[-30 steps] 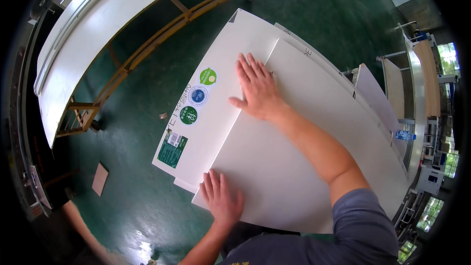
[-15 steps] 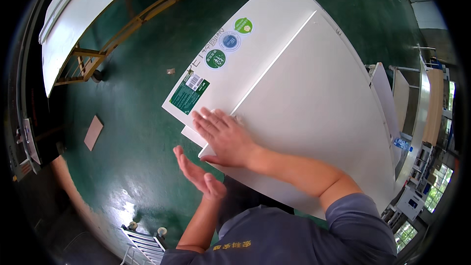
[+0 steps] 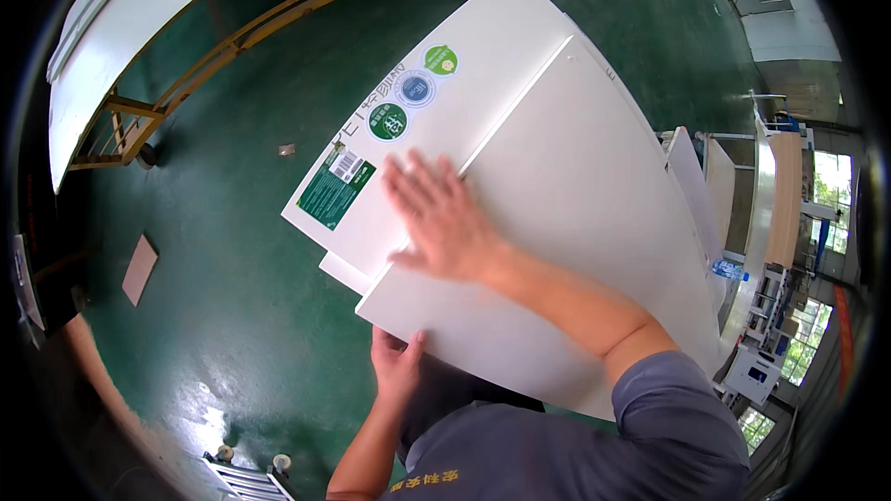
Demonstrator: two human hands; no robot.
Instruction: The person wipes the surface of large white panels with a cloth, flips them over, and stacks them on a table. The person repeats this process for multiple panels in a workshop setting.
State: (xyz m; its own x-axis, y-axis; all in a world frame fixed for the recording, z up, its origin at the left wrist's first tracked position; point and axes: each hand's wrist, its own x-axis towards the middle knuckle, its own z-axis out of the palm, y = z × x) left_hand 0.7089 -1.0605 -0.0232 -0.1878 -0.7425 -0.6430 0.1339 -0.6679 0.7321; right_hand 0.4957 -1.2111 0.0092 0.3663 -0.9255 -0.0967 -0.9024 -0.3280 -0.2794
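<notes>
A large white panel (image 3: 585,195) lies on top of another white panel (image 3: 455,111), which shows along the left with round green and blue stickers and a green label (image 3: 336,187). My right hand (image 3: 441,218) is on or just above the top panel near its left edge. Its fingers are spread and slightly blurred, with nothing in them. At the near left corner, my left hand (image 3: 397,366) grips the top panel's edge, the thumb at the rim and the fingers partly hidden below it.
A wheeled yellow frame (image 3: 260,28) carries a white board (image 3: 158,19) at the upper left. A pinkish piece of board (image 3: 140,270) lies on the green floor (image 3: 223,315). More panels (image 3: 691,186) and a plastic bottle (image 3: 729,270) are at the right.
My left hand has gone from raised beside the panel to its near edge. My right hand has slid away from me, fingers spreading more. The view has shifted slightly.
</notes>
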